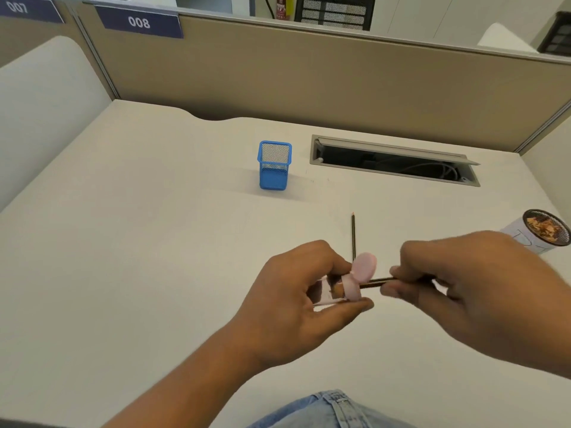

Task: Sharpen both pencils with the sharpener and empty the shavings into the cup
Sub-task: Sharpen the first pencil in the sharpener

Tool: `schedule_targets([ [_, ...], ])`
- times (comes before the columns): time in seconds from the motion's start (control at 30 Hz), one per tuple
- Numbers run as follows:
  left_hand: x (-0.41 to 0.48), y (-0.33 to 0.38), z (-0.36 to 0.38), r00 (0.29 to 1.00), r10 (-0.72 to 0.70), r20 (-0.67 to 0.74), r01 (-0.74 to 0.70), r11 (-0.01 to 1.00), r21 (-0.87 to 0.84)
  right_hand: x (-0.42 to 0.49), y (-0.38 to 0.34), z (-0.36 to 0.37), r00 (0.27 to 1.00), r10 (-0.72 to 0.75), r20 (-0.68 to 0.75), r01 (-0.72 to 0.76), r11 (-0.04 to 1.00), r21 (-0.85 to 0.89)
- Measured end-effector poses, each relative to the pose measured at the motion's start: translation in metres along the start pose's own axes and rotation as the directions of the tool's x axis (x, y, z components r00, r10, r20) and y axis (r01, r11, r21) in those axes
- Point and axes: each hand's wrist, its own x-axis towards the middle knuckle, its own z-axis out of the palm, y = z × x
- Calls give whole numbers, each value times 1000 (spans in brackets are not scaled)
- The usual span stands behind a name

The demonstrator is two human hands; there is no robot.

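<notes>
A person's left hand [296, 291] grips a pink-lidded clear plastic pencil sharpener [349, 285] above the pale counter [154, 242], its round lid flipped open. The right hand [457, 288] has its fingers [398, 288] pinched on a dark striped pencil [375, 282] whose end is pushed into the sharpener. A second dark pencil [353, 233] lies on the counter just beyond the sharpener, its near end hidden behind the open lid. Right of the sharpener, by the counter's edge, stands one white paper cup [537, 234] with brown shavings inside, partly blocked by the right hand. One blue mesh pen holder [274, 165] stands well beyond the sharpener, to the left, beside an open grey cable tray [395, 162]. Tan partition panels [309, 78] numbered 007 and 008 back the desk.
</notes>
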Motion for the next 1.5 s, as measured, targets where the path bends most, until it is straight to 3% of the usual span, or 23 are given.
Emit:
schedule_targets([
  [0.07, -1, -7, 1, 988, 151, 35, -154, 980, 124, 6, -4, -4, 929, 278, 246, -344, 894, 289],
  [0.1, -2, -10, 2, 977, 205, 58, -211, 964, 163, 7, -3, -3, 882, 322, 345, -439, 827, 351],
  [0.2, -4, -16, 5, 961, 263, 82, -275, 935, 223, 9, 0, 3, 810, 305, 501, -505, 797, 332],
  [0.5, -6, -22, 7, 997, -69, -43, 68, 998, -14, 8, -2, 5, 915, 291, 278, -329, 939, 101],
  [0.73, -5, -28, 10, 953, -301, -45, 274, 912, -304, 8, -3, 7, 911, 348, 221, -390, 900, 194],
  [0.97, -2, -25, 9, 950, -313, -19, 289, 896, -336, 4, -4, 9, 907, 358, 224, -415, 854, 314],
  [1.2, -2, -27, 9, 951, -306, -37, 279, 907, -315, 3, 5, 15, 888, 388, 246, -449, 844, 294],
  [1.3, -2, -30, 10, 940, -335, -58, 298, 895, -332, 4, 9, 19, 877, 395, 274, -478, 776, 411],
  [1.5, -6, -41, 19, 890, -448, -85, 382, 834, -398, 5, 23, 49, 837, 444, 320, -535, 540, 650],
])
